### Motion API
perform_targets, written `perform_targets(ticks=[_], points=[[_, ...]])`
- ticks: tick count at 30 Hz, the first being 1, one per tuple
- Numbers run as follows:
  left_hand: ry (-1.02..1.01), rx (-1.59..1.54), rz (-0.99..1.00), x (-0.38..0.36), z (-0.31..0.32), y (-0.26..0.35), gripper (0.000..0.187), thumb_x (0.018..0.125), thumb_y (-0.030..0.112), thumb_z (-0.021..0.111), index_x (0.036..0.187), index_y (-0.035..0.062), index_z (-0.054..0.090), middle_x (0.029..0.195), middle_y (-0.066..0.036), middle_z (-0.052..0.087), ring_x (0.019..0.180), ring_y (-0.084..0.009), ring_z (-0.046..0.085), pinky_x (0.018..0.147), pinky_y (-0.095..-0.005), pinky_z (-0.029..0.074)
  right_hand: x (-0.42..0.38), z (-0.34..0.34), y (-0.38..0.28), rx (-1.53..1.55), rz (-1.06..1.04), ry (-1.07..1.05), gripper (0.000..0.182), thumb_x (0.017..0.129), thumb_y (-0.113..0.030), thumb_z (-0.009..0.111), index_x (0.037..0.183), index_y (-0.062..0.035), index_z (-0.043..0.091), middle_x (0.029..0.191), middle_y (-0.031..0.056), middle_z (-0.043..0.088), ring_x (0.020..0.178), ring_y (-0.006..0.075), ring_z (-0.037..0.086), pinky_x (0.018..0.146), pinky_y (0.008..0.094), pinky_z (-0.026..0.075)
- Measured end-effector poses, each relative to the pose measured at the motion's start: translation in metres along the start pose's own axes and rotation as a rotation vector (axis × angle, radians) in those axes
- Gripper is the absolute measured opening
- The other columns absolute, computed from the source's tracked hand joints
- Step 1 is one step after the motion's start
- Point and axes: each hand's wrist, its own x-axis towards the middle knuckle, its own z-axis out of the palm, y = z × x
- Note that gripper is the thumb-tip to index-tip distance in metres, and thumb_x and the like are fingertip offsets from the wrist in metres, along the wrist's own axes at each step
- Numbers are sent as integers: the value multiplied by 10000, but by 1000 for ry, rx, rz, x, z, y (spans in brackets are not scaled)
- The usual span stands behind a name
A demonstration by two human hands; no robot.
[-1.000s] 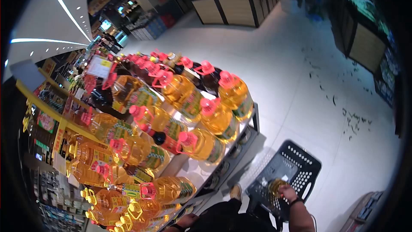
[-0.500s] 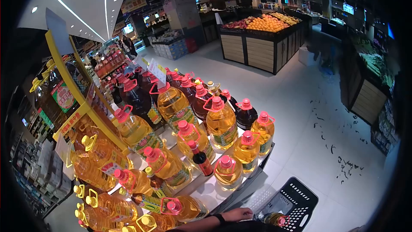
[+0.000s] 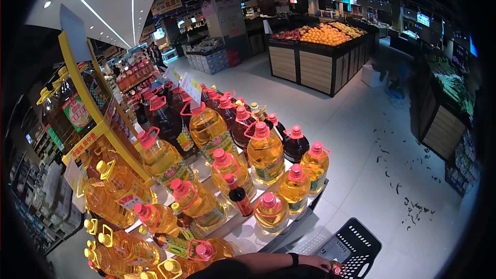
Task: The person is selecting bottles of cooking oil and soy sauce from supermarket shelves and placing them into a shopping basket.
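My left hand [image 3: 323, 264], with a dark band on its wrist, reaches across the bottom of the head view from a dark sleeve. It is right at a bottle with a red cap [image 3: 338, 269], overlapping most of it, beside the black shopping basket [image 3: 368, 245]. Its fingers are too small and covered to show a grip. My right hand is out of sight. Near the forearm, a large oil bottle with a red cap [image 3: 204, 250] leans low at the display's front. Further up, a small dark sauce bottle [image 3: 238, 196] stands among big golden oil bottles [image 3: 270, 213].
A yellow display frame [image 3: 88, 90] rises at the left, with yellow-capped oil bottles [image 3: 126, 248] below. Beyond the pale floor [image 3: 356, 139] stands a fruit stand [image 3: 318, 59]. Vegetable shelves [image 3: 444, 108] line the right, with dark scraps [image 3: 416, 209] on the floor nearby.
My left hand has moved right, from beside the basket's near edge onto the red-capped bottle, covering most of it. The view has shifted slightly.
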Motion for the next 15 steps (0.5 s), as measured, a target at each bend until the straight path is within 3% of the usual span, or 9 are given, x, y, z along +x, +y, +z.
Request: perform_targets(ticks=[4,6,7,9,11,12,15], points=[[-92,186,32,73,12,0,436,910,381,717,1212,73,653,1116,-115,702,1104,-247,651,963,-387,486,23,-10,43,-37,-10,14,342,792,-359,731,1021,-107,743,915,141,743,867,304,723,806,407,574],[79,574,107,103,15,37,499,794,320,793,1198,73,634,1093,-158,673,1073,-328,654,936,-435,508,36,-17,76,-70,-10,28,344,782,-375,737,997,-107,754,894,133,749,847,298,730,795,405,580],[121,563,5,118,16,57,560,660,271,828,1157,93,639,1050,-187,660,1046,-405,637,897,-482,517,44,-19,96,-85,-5,37,345,777,-383,740,984,-108,760,884,130,752,837,295,733,790,404,583],[111,635,-50,166,12,51,499,661,232,806,1119,106,652,1056,-177,667,1037,-403,645,872,-486,520,66,-27,136,-133,-9,61,349,767,-398,746,960,-108,771,863,122,757,817,289,739,779,402,590],[165,630,-100,205,8,60,333,675,219,783,958,72,686,928,-179,701,940,-400,675,805,-507,525,90,-39,174,-176,-16,86,354,758,-414,752,935,-109,782,841,115,762,797,282,746,768,399,597],[220,655,-130,228,7,54,320,688,231,779,948,68,689,915,-183,702,924,-402,677,799,-508,527,108,-44,193,-159,-18,145,426,683,-506,718,873,-132,791,813,143,746,799,341,732,770,428,598],[298,697,-227,286,10,61,281,735,271,756,932,78,706,911,-184,711,912,-395,686,794,-506,537,139,-86,226,-240,-36,76,419,702,-507,714,885,-139,793,851,121,759,815,325,737,786,421,596]])
